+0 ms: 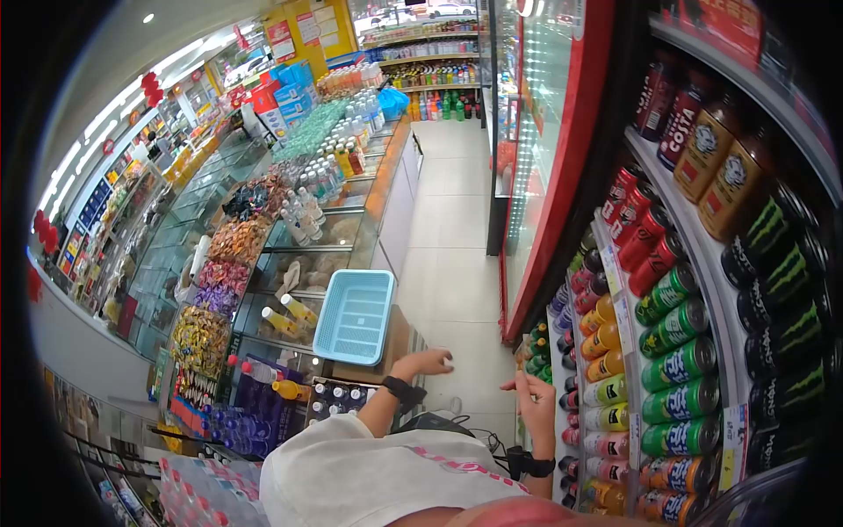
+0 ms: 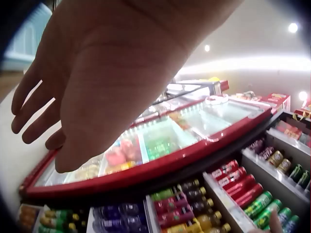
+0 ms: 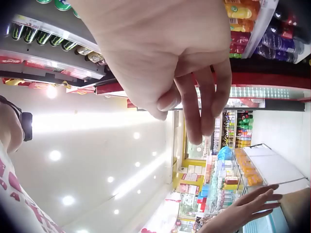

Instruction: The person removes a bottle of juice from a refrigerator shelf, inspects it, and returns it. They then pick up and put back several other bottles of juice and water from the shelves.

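"Pale floor tiles [image 1: 448,206] ran toward twelve o'clock, leaving room between glass counter [image 1: 397,198] and drink shelves [image 1: 624,329]."
"And the blue basket [image 1: 354,314]?"
"At ten from the left hand [image 1: 424,362], long axis seven to one, rim near that hand."
"Grips?"
"Left hand spread; right hand [image 1: 536,402] loosely curved, thumb contact unclear."

White short-sleeved shirt, pink lettering, black wrist straps
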`<action>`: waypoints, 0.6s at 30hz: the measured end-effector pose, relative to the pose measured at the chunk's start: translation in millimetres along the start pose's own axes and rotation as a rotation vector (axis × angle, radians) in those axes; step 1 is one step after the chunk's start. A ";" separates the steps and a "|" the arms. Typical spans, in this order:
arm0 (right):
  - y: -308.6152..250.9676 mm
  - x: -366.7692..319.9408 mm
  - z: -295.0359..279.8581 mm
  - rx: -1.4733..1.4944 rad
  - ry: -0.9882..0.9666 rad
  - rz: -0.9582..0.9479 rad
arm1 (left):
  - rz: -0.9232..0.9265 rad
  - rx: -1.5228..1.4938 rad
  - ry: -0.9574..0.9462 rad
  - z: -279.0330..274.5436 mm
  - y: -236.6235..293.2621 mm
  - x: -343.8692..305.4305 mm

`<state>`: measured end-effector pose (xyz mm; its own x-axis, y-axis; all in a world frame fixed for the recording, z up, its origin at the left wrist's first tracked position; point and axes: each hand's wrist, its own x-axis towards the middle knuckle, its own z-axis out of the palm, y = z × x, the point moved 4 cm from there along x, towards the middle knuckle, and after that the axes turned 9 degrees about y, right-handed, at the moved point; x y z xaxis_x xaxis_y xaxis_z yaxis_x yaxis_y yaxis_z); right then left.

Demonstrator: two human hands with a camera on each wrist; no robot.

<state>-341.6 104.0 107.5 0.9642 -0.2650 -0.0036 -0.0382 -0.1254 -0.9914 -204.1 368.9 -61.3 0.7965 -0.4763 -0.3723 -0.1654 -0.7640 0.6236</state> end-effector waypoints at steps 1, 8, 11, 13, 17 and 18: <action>-2.1 -3.2 -4.6 0.012 0.039 -0.026 | 0.025 -0.006 -0.116 12.6 16.5 0.6; 26.3 -22.2 -28.5 0.014 0.260 -0.092 | 0.320 0.280 -0.262 66.8 61.3 22.1; 19.6 -38.9 -28.4 0.027 0.371 -0.010 | 0.365 0.331 -0.312 65.6 83.6 21.4; 26.2 -50.3 -27.0 0.046 0.447 0.141 | 0.438 0.251 -0.313 79.0 83.3 25.1; 45.6 -81.0 -28.7 0.055 0.643 0.229 | 0.536 0.203 -0.412 117.5 72.3 26.0; 55.0 -93.0 -31.0 0.046 0.699 0.218 | 0.550 0.213 -0.456 125.5 72.0 25.2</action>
<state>-441.5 92.2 57.4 0.5432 -0.8291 -0.1321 -0.1841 0.0359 -0.9823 -268.9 247.3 -111.9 0.2535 -0.9121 -0.3223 -0.6164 -0.4090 0.6728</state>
